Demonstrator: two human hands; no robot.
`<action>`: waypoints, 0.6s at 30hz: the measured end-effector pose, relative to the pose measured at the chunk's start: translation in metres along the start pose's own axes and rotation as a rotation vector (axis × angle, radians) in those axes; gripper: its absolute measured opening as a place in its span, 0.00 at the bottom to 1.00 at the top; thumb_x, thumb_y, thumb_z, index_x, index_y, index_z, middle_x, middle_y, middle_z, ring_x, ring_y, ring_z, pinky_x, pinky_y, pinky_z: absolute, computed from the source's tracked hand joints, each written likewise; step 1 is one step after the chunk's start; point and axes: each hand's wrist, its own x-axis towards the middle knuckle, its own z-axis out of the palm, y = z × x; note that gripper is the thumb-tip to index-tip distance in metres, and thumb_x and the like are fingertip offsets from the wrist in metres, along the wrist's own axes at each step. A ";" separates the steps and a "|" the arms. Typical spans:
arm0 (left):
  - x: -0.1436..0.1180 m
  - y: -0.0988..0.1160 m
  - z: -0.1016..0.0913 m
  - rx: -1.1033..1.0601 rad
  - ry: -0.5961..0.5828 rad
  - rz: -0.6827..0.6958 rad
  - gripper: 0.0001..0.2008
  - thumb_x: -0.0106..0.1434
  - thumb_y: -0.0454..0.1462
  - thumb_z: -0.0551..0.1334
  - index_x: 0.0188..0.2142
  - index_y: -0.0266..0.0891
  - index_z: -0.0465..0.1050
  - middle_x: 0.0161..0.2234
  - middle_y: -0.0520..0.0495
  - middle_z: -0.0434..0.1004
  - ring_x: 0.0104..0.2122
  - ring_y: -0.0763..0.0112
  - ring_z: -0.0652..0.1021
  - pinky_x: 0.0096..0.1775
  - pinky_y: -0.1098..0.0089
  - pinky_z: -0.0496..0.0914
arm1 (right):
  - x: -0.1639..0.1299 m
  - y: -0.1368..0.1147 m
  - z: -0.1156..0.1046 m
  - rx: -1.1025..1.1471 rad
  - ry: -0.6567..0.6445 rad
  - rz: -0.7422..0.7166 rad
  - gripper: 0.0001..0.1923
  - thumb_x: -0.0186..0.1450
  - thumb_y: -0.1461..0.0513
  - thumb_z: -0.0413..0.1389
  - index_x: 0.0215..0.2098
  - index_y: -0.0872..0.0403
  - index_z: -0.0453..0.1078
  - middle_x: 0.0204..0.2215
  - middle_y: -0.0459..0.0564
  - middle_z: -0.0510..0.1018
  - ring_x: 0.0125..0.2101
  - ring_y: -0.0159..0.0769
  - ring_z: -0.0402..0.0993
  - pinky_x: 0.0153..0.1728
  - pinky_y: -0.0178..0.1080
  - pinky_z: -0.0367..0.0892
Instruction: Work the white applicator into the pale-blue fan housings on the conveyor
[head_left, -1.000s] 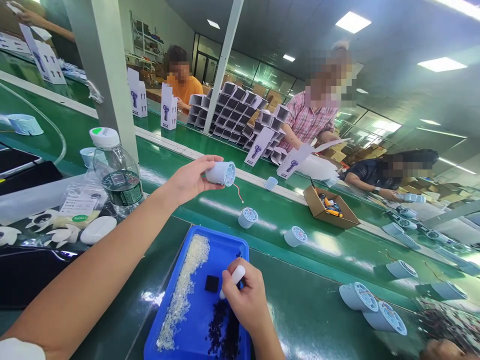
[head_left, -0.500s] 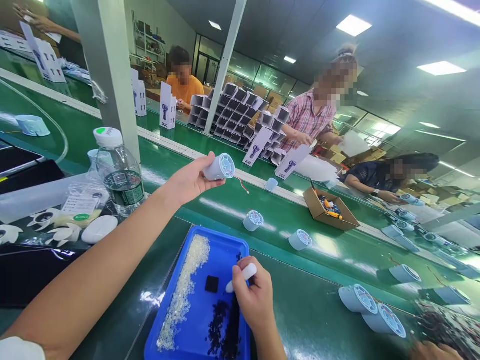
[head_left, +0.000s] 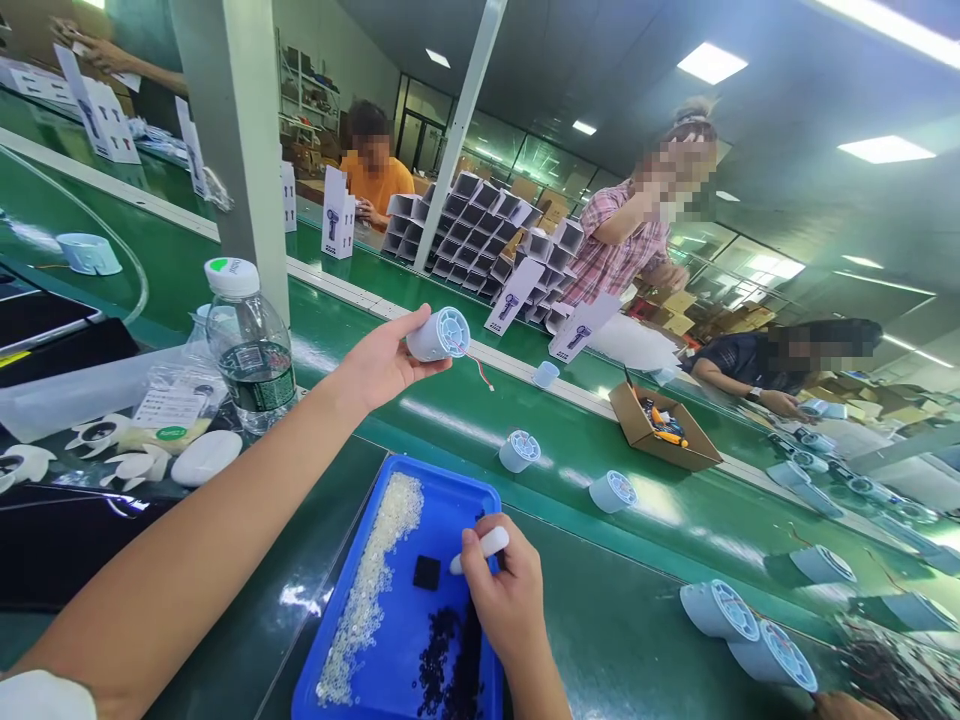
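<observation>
Out over the green belt, my left hand (head_left: 382, 362) is closed around a light-blue cylindrical motor housing (head_left: 438, 335). Its spoked round end faces right, and a thin red-and-white wire with a small plug hangs from it. My right hand (head_left: 510, 590) grips a white pen-like tool (head_left: 484, 550), its tip low over the blue tray (head_left: 409, 610). White translucent rings (head_left: 367, 590) lie along the tray's left side. Small black rings (head_left: 439, 650) are heaped at the lower right, partly behind my hand. Between them sits a black square pad (head_left: 427, 573).
More light-blue housings (head_left: 520, 451) stand on the green belt (head_left: 450, 410), with two (head_left: 772, 655) at the lower right. A cardboard box (head_left: 664, 430) holds orange-handled tools. A water bottle (head_left: 251, 350) and white parts are at left. Co-workers sit or stand across the belt; another person's hand shows lower right.
The housings on the belt have shifted slightly right. My right hand and the pen-like tool have moved a little left and up. The co-worker in plaid has raised a hand to their head.
</observation>
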 end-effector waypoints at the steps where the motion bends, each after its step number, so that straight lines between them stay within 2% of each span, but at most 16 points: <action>1: 0.001 0.000 -0.001 -0.024 0.022 0.002 0.12 0.56 0.39 0.63 0.38 0.34 0.70 0.44 0.38 0.72 0.40 0.61 0.75 0.38 0.61 0.75 | 0.000 0.001 0.000 -0.013 0.004 -0.007 0.12 0.62 0.62 0.50 0.22 0.51 0.55 0.18 0.39 0.59 0.19 0.28 0.56 0.21 0.32 0.54; 4: 0.004 -0.001 -0.003 -0.070 0.091 -0.008 0.09 0.56 0.37 0.62 0.36 0.35 0.70 0.43 0.39 0.73 0.40 0.62 0.75 0.39 0.61 0.74 | 0.000 0.001 0.000 -0.045 -0.018 -0.047 0.11 0.63 0.62 0.50 0.23 0.51 0.55 0.19 0.40 0.60 0.19 0.28 0.57 0.22 0.31 0.55; 8: 0.007 -0.008 -0.004 -0.020 0.185 -0.064 0.03 0.56 0.33 0.60 0.31 0.35 0.69 0.35 0.42 0.73 0.34 0.66 0.75 0.36 0.61 0.74 | -0.002 -0.008 0.003 -0.014 0.037 -0.067 0.11 0.64 0.63 0.49 0.24 0.51 0.55 0.20 0.40 0.61 0.20 0.29 0.58 0.23 0.31 0.56; 13: 0.007 -0.027 -0.004 0.117 0.187 -0.128 0.02 0.55 0.32 0.59 0.27 0.35 0.69 0.27 0.47 0.70 0.27 0.71 0.72 0.30 0.66 0.72 | -0.002 -0.017 0.008 0.090 -0.117 -0.048 0.10 0.63 0.62 0.52 0.24 0.52 0.59 0.21 0.42 0.65 0.22 0.29 0.62 0.24 0.32 0.59; 15: 0.007 -0.037 -0.004 0.200 0.166 -0.121 0.05 0.56 0.34 0.60 0.25 0.35 0.69 0.25 0.48 0.69 0.25 0.72 0.71 0.28 0.67 0.71 | -0.001 -0.014 0.007 0.170 -0.024 -0.005 0.07 0.64 0.61 0.52 0.27 0.52 0.62 0.24 0.44 0.68 0.24 0.31 0.65 0.26 0.33 0.62; 18: 0.005 -0.051 -0.002 0.311 0.099 -0.083 0.07 0.54 0.38 0.62 0.24 0.35 0.69 0.23 0.50 0.68 0.24 0.74 0.69 0.27 0.69 0.69 | -0.001 -0.006 0.001 0.317 0.213 0.062 0.04 0.64 0.59 0.52 0.35 0.52 0.66 0.32 0.47 0.71 0.29 0.33 0.71 0.31 0.36 0.68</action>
